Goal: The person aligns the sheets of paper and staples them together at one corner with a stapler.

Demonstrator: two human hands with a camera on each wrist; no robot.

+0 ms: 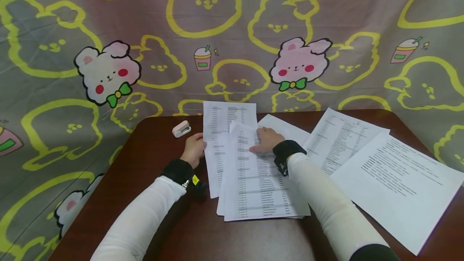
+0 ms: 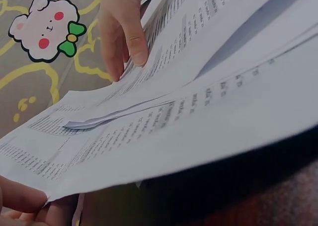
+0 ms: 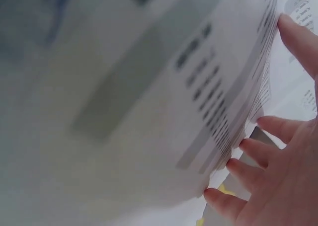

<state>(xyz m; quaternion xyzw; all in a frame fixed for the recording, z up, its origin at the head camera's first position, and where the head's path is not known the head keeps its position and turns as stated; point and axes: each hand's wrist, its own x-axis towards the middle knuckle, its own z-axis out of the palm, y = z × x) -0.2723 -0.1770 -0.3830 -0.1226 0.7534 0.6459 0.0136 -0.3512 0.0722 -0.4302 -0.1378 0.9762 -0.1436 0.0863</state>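
My left hand point(image 1: 194, 149) pinches the left edge of a printed sheet point(image 1: 214, 164), thumb on top, as the left wrist view also shows at its lower corner. Overlapping that sheet on the right is a stack of printed papers point(image 1: 250, 188). My right hand point(image 1: 267, 139) touches the upper right part of this stack. In the right wrist view the fingers point(image 3: 248, 174) are spread and fairly straight, with their tips against the paper's edge. The near sheet point(image 3: 149, 151) bows up close to that camera. How many sheets lie in the stack cannot be told.
A small pink and white stapler point(image 1: 181, 129) lies left of the papers on the brown table point(image 1: 152, 148). To the right, a printed list point(image 1: 342, 138) is partly under another printed page point(image 1: 402, 184), which reaches the table's right edge. A patterned cloth point(image 1: 232, 51) hangs behind the table.
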